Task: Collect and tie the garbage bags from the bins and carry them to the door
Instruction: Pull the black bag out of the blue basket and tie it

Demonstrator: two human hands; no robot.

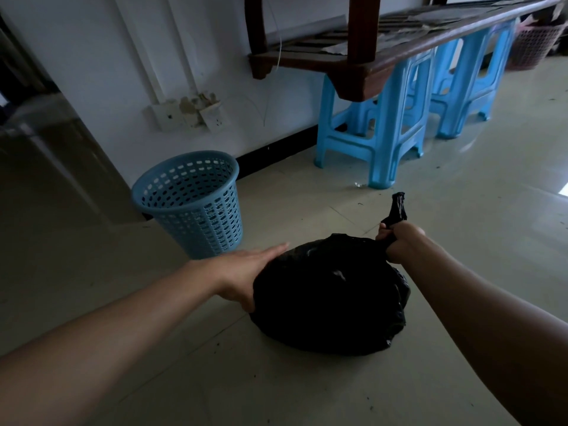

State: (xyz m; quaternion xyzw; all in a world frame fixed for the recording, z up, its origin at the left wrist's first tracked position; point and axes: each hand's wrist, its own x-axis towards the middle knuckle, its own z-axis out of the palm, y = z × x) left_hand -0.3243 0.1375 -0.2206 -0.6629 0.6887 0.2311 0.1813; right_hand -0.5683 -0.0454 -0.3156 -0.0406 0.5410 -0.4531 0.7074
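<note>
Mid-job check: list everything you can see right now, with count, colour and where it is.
garbage bag: one, black, on the floor between the hands
bin: one, light blue, perforated, by the wall, left of the bag
stools: at least two, light blue, under the bench
bench: one, dark brown wood, along the wall
basket: one, pinkish, far right
wall sockets: white, damaged, low on the wall
left hand: flat against the bag's side
right hand: grip closed on the bag's twisted neck
</note>
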